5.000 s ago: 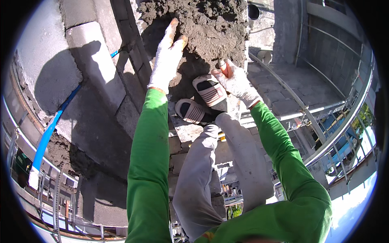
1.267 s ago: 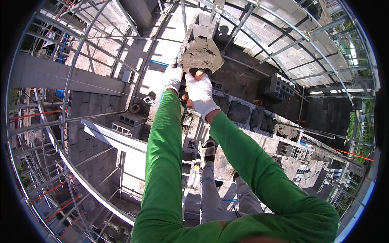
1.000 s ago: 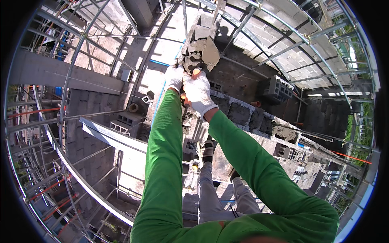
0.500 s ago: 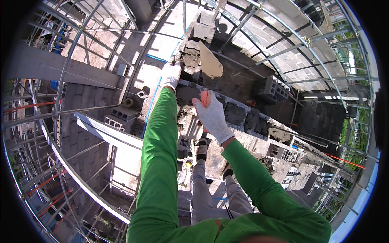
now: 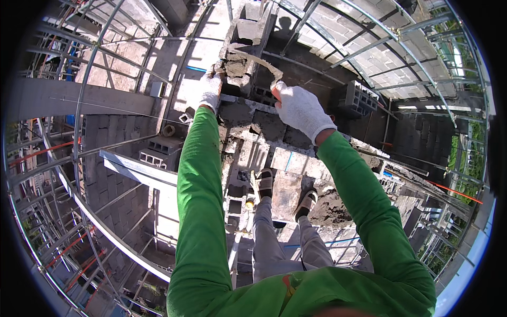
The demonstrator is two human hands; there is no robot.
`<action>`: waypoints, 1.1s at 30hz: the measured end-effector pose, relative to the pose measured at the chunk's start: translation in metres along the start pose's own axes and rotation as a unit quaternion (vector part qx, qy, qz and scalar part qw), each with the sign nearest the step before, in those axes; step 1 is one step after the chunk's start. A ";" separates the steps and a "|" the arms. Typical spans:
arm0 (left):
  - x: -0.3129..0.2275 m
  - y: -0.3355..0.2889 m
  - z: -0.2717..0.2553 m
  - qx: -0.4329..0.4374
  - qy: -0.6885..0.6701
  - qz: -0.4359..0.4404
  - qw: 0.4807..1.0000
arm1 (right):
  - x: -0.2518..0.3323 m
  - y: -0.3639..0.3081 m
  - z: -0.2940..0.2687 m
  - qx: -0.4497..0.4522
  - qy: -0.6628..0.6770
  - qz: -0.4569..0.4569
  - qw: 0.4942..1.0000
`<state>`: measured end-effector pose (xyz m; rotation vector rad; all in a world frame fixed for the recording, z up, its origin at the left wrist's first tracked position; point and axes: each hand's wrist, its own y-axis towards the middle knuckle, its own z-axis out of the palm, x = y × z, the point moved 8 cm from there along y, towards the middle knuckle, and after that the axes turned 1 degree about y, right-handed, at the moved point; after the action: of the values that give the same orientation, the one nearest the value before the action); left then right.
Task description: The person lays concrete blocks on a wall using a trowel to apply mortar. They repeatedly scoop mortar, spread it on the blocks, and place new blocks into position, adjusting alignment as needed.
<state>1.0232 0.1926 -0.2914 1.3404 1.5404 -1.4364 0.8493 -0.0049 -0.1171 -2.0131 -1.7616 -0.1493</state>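
My right hand (image 5: 305,108), in a white knit glove, is closed round the handle of a mortar-smeared trowel. The trowel's blade (image 5: 259,59) is tilted nearly edge-on, over the top of the concrete block wall. My left hand (image 5: 209,91), gloved too, is at the left side of the same block; its dirty fingertips are bent against a narrow brown edge that I cannot make out. Between the hands, lumpy grey mortar (image 5: 235,67) sits on the block end. Hollow concrete blocks (image 5: 248,30) continue the wall away from me, and wet mortar (image 5: 266,124) covers the nearer course.
Steel scaffold tubes (image 5: 87,100) surround the work on both sides. A long metal beam (image 5: 137,168) lies to the left, near loose hollow blocks (image 5: 158,153). More blocks (image 5: 359,99) are stacked at the right. A mortar heap (image 5: 330,207) lies beside my feet.
The trowel has turned from showing its flat face to nearly edge-on, its blade now over the block. My right hand has moved up and right; the left has shifted slightly up and left in view.
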 end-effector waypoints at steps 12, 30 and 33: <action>0.020 0.024 -0.001 0.102 -0.033 -0.025 0.994 | -0.046 -0.123 0.030 -0.030 0.210 0.059 0.975; 0.065 0.048 -0.009 0.104 -0.085 -0.117 0.984 | -0.069 -0.360 0.094 0.084 0.361 0.209 0.905; 0.051 0.039 -0.010 0.012 -0.044 -0.071 0.996 | -0.072 -0.371 0.103 0.089 0.360 0.213 0.904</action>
<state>1.0480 0.2108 -0.3485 1.1859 1.5918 -1.5842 0.4583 -0.0005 -0.1367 -1.8221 -0.8298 -0.4966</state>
